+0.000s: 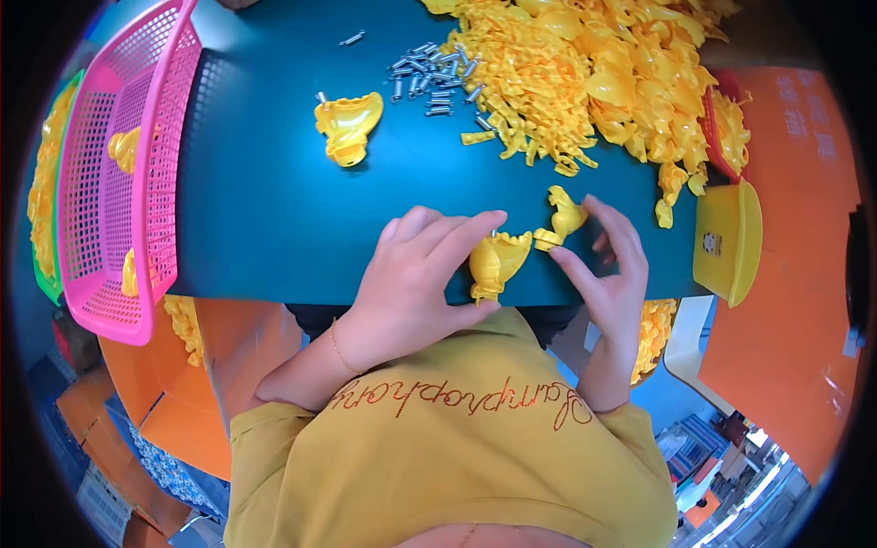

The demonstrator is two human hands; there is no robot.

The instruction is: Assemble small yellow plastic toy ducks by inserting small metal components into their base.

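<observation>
Near the front edge of the table, my left hand (411,265) grips a hollow yellow plastic shell piece (494,263) between thumb and fingers. A small silver bit shows at the top of that shell. To its right, my right hand (614,260) pinches a smaller, curved yellow plastic piece (567,216) with a rounded foot-like end. The two pieces are close together; whether they touch is hard to tell. Farther off, another yellow shell (348,128) lies on the table with a small silver cylinder (322,97) at its upper left.
On the dark green table (265,201), small silver metal cylinders (429,68) lie beside a large heap of yellow plastic parts (539,73). A pink basket (146,210) with a few yellow pieces stands at left. At right are a yellow bin (731,242) and orange cartons (795,301).
</observation>
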